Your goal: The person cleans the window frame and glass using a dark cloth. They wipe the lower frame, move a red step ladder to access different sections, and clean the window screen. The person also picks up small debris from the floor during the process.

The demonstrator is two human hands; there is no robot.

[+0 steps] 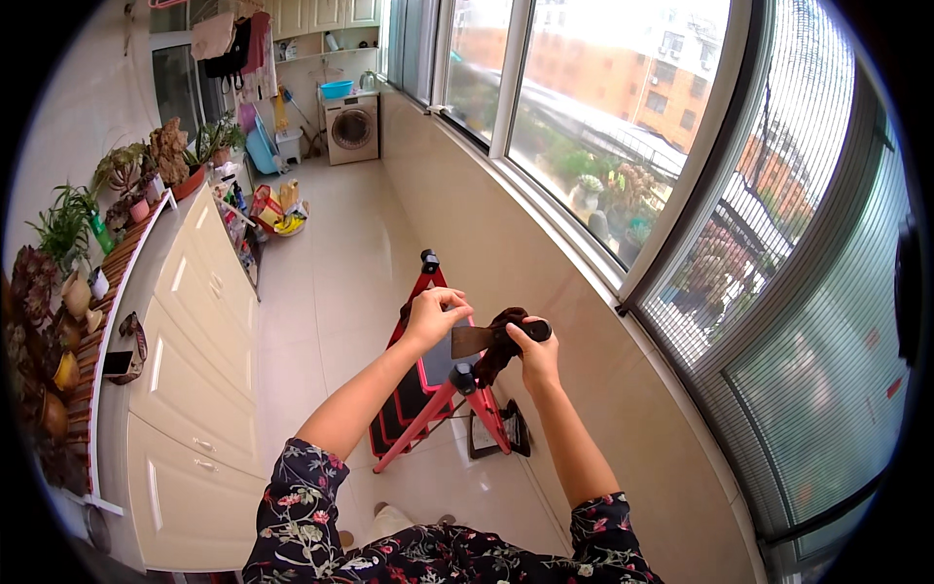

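My right hand [537, 352] grips a putty knife [471, 341] by its dark handle, the flat, broad blade pointing left. Bunched around the handle in the same hand is a dark brown cloth [494, 368]. My left hand [435, 315] is closed in a pinch just above and left of the blade; whatever its fingertips hold, if anything, is too small to make out. Below both hands stands a red folding step ladder [413, 428] with dark treads, unfolded on the tiled floor.
To the right run a tiled wall, sliding windows [593, 117] and a screen panel. Cream cabinets [199, 341] on the left carry potted plants, a phone [118, 364] and a small bag. A dark-framed item [486, 433] leans by the ladder. Far back stands a washing machine [351, 128].
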